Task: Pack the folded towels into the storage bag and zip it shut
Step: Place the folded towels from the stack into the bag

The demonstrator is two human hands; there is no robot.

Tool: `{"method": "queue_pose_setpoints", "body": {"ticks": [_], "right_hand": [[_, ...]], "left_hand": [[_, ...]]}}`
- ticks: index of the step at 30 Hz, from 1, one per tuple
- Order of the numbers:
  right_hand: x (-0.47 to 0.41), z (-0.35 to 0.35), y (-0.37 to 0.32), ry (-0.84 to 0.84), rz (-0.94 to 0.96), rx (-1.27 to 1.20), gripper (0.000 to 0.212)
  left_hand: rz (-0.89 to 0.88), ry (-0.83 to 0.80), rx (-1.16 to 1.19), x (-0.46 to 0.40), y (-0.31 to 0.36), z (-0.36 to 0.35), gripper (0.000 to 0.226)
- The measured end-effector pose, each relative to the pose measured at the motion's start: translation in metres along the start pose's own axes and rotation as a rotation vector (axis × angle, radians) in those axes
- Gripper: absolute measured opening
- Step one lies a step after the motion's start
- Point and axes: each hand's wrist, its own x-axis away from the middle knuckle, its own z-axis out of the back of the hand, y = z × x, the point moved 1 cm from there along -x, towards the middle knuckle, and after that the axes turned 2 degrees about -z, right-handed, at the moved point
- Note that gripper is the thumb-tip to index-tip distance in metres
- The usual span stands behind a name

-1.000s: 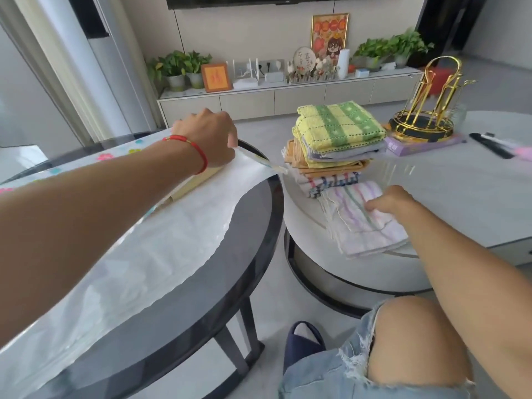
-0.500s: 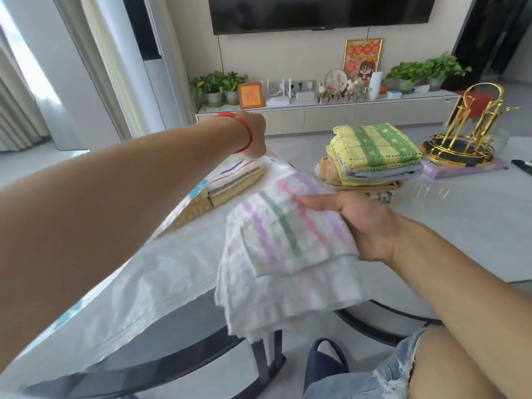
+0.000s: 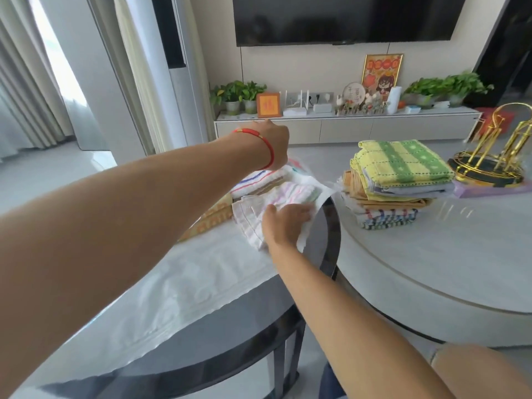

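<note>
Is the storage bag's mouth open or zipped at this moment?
Open. The left hand lifts the storage bag at its mouth while the right hand pushes the pastel-striped towel in.

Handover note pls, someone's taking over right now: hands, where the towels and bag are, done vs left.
Left hand: raised at the far end of the storage bag, seemingly holding its mouth up; fingers hidden.
Right hand: grips the pastel-striped towel, pushing it into the bag mouth on the dark glass table.
Done: a white towel with coloured stripes and tan ones look to be already inside.
Left: seat this towel, pack the towel stack from the pale round table, then zip the bag, still open.
</note>
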Motion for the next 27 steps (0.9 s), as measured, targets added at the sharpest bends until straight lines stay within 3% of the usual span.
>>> {"method": "queue_pose_setpoints", "body": {"ticks": [2, 4, 6, 8, 12, 16, 18, 20, 22, 24, 27], "right_hand": [[0.02, -0.005, 0.01, 0.136, 0.332, 0.27, 0.093], [0.027, -0.013, 0.018, 0.045, 0.506, 0.635, 0.082], [0.015, -0.018, 0.024, -0.158, 0.403, 0.901, 0.068], [-0.005, -0.02, 0.021, -0.239, 0.276, 0.989, 0.062], [-0.036, -0.031, 0.01, -0.291, 0.255, 1.029, 0.063], [-0.041, -0.026, -0.004, -0.351, 0.273, 1.025, 0.063], [-0.031, -0.006, -0.015, -0.364, 0.401, 1.013, 0.057], [-0.02, 0.026, -0.023, -0.33, 0.573, 0.874, 0.034], [-0.018, 0.071, -0.027, -0.235, 0.636, 0.721, 0.025], [-0.032, 0.123, -0.029, -0.042, 0.616, 0.615, 0.032], [-0.083, 0.194, -0.028, 0.272, 0.572, 0.565, 0.026]], "left_hand": [[-0.004, 0.027, 0.011, 0.0, 0.0, -0.003, 0.013], [-0.013, 0.046, 0.018, 0.001, -0.002, -0.006, 0.018], [-0.026, 0.058, 0.03, 0.003, -0.003, -0.008, 0.018], [-0.049, 0.057, 0.028, 0.005, -0.003, -0.009, 0.016], [-0.074, 0.051, 0.03, 0.01, -0.004, -0.014, 0.015], [-0.062, 0.06, 0.063, 0.011, -0.005, -0.015, 0.03], [-0.047, 0.084, 0.077, 0.01, -0.003, -0.018, 0.032], [-0.036, 0.1, 0.096, 0.008, 0.002, -0.025, 0.033], [-0.048, 0.1, 0.13, 0.007, 0.011, -0.034, 0.032], [-0.076, 0.088, 0.177, 0.005, 0.019, -0.042, 0.033], [-0.08, 0.083, 0.248, -0.001, 0.028, -0.049, 0.037]]}}
